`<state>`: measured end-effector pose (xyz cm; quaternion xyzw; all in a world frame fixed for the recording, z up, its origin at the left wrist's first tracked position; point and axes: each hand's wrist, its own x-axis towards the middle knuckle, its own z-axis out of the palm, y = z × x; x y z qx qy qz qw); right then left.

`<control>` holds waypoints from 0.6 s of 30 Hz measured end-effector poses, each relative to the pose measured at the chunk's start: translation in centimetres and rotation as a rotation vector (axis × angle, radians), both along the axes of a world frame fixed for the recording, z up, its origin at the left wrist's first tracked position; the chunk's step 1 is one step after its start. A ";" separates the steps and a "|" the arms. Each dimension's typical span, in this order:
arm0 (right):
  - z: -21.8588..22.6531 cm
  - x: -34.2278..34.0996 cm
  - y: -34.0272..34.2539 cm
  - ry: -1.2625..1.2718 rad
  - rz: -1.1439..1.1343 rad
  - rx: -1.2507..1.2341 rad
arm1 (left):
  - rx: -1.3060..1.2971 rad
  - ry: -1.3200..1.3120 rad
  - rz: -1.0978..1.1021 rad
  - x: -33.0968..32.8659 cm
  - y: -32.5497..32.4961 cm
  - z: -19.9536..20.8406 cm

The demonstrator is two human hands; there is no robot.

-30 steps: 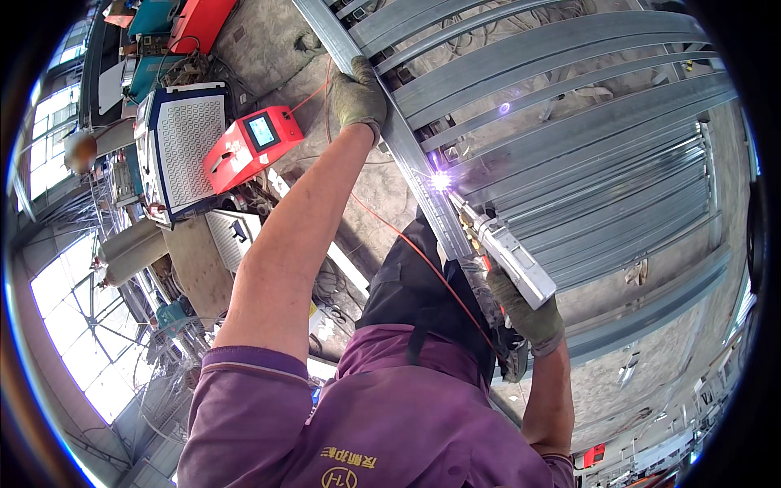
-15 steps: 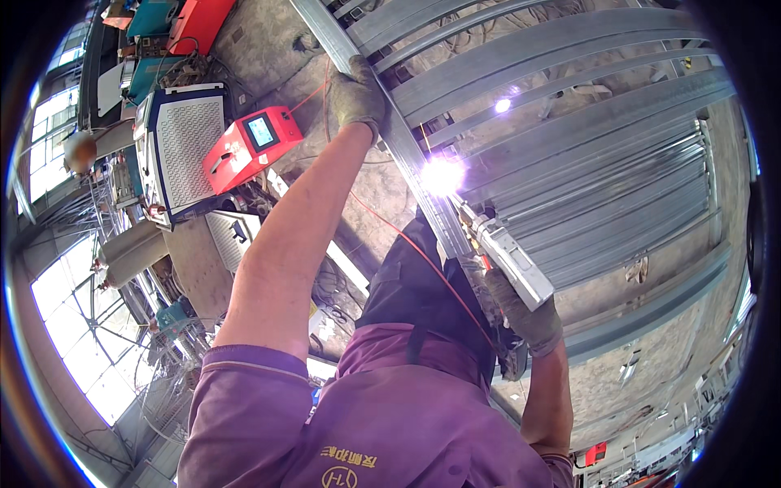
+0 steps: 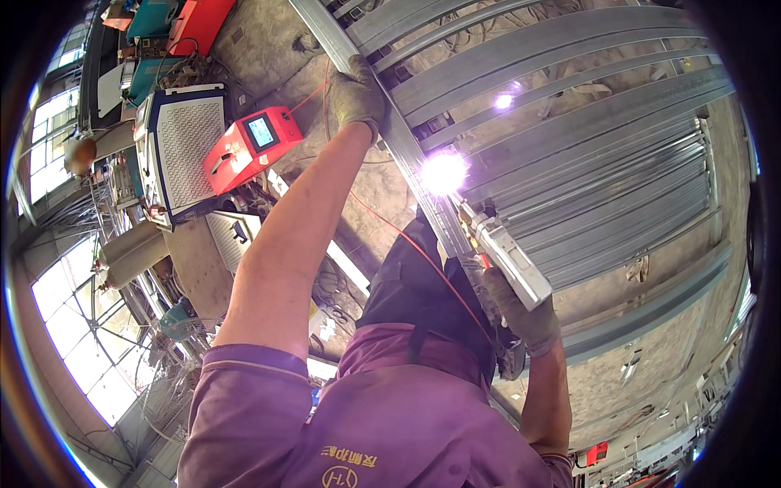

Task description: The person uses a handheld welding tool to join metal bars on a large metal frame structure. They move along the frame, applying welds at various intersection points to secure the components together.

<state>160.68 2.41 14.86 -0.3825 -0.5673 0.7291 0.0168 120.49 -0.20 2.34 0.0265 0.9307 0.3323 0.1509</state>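
Note:
My gloved left hand (image 3: 358, 96) is wrapped round a long galvanized metal rail (image 3: 407, 154), well ahead of me. In my gloved right hand (image 3: 525, 313) is a handheld welding gun (image 3: 508, 259) with a pale, boxy body, its tip pointing up and left. A glaring white-violet arc (image 3: 444, 173) burns at that tip, where the rail meets one of several crosswise metal slats (image 3: 553, 163). The glare hides the joint itself. Part of the right hand's grip lies behind the gun's body.
A red wire feeder (image 3: 256, 146) with a small screen stands left of my left forearm, beside a perforated machine panel (image 3: 191, 134). An orange-red cable (image 3: 407, 242) runs past my legs. Stacked metal profiles (image 3: 618, 211) lie to the right. A red case (image 3: 195, 28) is at the far left.
The gun and the arc have shifted only very slightly. My left hand keeps its place on the rail.

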 end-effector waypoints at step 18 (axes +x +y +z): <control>-0.6 1.1 -1.2 0.019 -0.044 0.048 | 0.074 0.039 -0.035 0.3 0.2 0.6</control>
